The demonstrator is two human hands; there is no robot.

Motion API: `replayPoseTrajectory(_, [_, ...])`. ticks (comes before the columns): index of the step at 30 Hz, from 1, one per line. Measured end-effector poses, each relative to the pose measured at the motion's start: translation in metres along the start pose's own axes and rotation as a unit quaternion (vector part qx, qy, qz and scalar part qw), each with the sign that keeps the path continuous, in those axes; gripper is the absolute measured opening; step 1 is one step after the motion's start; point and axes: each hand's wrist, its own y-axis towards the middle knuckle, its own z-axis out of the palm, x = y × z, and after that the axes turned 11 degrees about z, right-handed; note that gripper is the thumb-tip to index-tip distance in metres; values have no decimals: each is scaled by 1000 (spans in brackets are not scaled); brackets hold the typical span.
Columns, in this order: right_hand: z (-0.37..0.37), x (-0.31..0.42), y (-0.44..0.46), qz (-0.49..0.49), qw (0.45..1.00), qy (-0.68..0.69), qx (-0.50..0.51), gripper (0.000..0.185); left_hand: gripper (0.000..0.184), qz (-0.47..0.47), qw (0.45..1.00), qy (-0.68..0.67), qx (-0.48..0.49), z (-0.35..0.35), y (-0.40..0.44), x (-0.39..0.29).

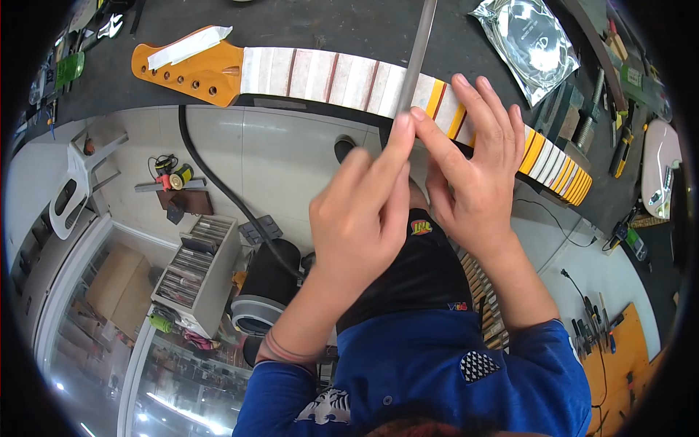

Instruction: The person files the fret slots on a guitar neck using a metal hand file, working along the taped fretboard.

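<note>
A guitar neck (313, 75) lies across the dark bench, its orange headstock (191, 69) at the left with a strip of white tape on it. White and yellow tape covers the fretboard between the frets. A long narrow metal file (419, 51) crosses the neck near its middle. My left hand (360, 211) has its fingers pinched at the near end of the file. Beside it, my right hand (477, 156) touches the file's end with its index finger; its other fingers are spread over the taped fretboard.
On the bench (328, 25), a clear plastic packet (528, 44) lies behind the neck. A vise (571, 116) and several tools are at the right. Below stand a drawer cabinet (196, 273), a white chair (76, 182) and a black hose (218, 189).
</note>
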Motion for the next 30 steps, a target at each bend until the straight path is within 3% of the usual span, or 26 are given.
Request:
replayPoseTrajectory(3, [0, 0, 1, -2, 1000, 0, -2, 73, 61, -16, 1000, 9, 6, -2, -5, -1])
replayPoseTrajectory(8, [-1, 0, 0, 0, 1000, 12, 3, 72, 62, -34, 999, 29, 29, -27, -95, -17])
replayPoseTrajectory(15, [1, -1, 0, 0, 1000, 4, -4, 70, 62, -36, 999, -15, 6, 1, 11, -4])
replayPoseTrajectory(18, [-2, -1, 0, -1, 1000, 7, 4, 70, 61, -14, 1000, 17, 14, -9, -24, -7])
replayPoseTrajectory(23, [-2, -1, 0, 0, 1000, 12, 5, 70, 60, -54, 997, 18, 54, -33, -93, -26])
replayPoseTrajectory(28, [-1, 0, 1, 2, 1000, 5, 2, 71, 60, -39, 999, -28, 2, -3, 3, -8])
replayPoseTrajectory(30, [1, -2, 0, -4, 1000, 1, -3, 71, 60, -35, 999, -33, -9, 0, 3, -6])
